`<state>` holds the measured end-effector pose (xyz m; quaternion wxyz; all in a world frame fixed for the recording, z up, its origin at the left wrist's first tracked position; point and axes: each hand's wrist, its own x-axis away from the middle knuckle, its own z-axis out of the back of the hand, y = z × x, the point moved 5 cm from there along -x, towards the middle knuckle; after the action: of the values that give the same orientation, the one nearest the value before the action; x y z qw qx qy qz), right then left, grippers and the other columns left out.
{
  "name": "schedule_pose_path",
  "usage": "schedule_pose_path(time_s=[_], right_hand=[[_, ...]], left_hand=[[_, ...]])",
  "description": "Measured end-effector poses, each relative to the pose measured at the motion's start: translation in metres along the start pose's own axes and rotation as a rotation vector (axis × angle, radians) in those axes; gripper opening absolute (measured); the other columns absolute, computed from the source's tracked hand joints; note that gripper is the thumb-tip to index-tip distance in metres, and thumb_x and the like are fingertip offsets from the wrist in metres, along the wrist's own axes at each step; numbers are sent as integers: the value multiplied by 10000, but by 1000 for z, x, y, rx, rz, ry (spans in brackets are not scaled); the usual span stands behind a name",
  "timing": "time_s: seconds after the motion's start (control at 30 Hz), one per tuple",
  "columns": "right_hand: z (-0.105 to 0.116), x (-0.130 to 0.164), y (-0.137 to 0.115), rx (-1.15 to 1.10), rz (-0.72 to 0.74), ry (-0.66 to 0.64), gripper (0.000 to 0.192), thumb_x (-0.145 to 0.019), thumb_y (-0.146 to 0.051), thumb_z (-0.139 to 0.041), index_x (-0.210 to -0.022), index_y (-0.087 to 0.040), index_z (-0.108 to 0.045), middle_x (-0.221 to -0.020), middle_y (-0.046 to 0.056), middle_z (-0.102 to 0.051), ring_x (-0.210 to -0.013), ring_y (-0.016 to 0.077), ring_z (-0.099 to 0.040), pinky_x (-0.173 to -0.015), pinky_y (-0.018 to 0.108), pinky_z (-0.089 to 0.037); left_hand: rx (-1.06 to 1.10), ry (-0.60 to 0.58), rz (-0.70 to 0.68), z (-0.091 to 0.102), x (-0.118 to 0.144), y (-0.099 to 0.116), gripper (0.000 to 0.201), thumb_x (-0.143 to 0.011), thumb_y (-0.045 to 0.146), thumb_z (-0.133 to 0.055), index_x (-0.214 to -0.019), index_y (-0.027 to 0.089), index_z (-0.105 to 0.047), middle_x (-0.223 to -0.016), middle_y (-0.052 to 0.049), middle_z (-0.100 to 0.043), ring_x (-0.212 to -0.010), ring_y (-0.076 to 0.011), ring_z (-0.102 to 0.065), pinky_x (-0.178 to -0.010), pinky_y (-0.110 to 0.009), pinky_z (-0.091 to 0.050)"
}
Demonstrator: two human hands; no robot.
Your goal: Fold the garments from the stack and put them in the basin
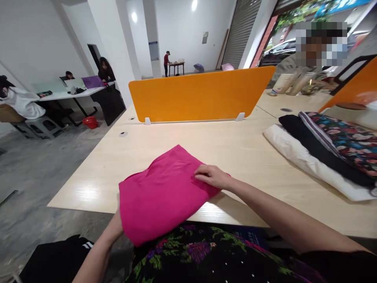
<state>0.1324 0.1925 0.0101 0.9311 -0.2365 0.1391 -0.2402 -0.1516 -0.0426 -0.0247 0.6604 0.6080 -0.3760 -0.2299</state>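
Overhanging the table edge (88, 198), the folded pink cloth (159, 192) may slide off; right hand (212, 176) rests flat on top, left hand (116, 228) grips beneath, mostly hidden.

A single head-worn camera looks forward and down from close above the near edge of a pale wooden worktop (241, 153). It faces an orange divider panel (200, 94) across the worktop, with an open room stretching beyond on the left.
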Motion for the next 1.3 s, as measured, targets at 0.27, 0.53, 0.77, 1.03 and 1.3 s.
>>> schedule_pose_path(time_s=[0.27, 0.53, 0.77, 1.03, 1.3], right_hand=[[3, -21, 4, 432, -424, 46, 367, -944, -449, -430, -981, -151, -640, -990, 140, -668, -910, 265, -607, -755, 343, -419], [11, -38, 17, 454, -437, 239, 329, -998, -294, -292, -982, -184, -602, -892, 80, -693, -789, 209, -621, -640, 284, -341], [1, -46, 26, 462, -367, 254, 325, -980, -304, -341, -1085, -157, -611, -1091, 136, -664, -1001, 246, -598, -827, 345, -403], [-35, -64, -7, 359, 21, 0, 619, -942, -591, -305, -1481, -286, -312, -1560, 76, -265, -1436, 324, -155, -1109, 621, -104], [-24, -54, 2, 318, -84, 91, 612, -927, -586, -309, -1406, -230, -445, -1503, 117, -374, -1399, 342, -271, -1092, 649, -171]], left_hand=[[192, 44, 138, -9, 0, 17, 411, -677, 362, -766, -1001, 136, -654, -855, -68, -716, -729, -176, -665, -657, -268, -538], [-593, 373, -283, -11, -37, 40, 336, -811, 472, -558, -968, 183, -621, -894, -78, -691, -879, -253, -640, -758, -353, -483], [-1208, 430, -213, -14, -42, 36, 334, -893, 439, -427, -1119, 211, -520, -1049, -109, -646, -880, -274, -630, -726, -370, -444], [-723, 560, -187, 23, 16, 14, 558, -765, 609, -559, -1125, 192, -473, -841, -5, -569, -745, -186, -593, -710, -317, -458], [-312, 482, -105, -2, 48, -28, 548, -673, 560, -698, -1010, 197, -465, -923, -49, -579, -850, -198, -596, -781, -330, -469]])
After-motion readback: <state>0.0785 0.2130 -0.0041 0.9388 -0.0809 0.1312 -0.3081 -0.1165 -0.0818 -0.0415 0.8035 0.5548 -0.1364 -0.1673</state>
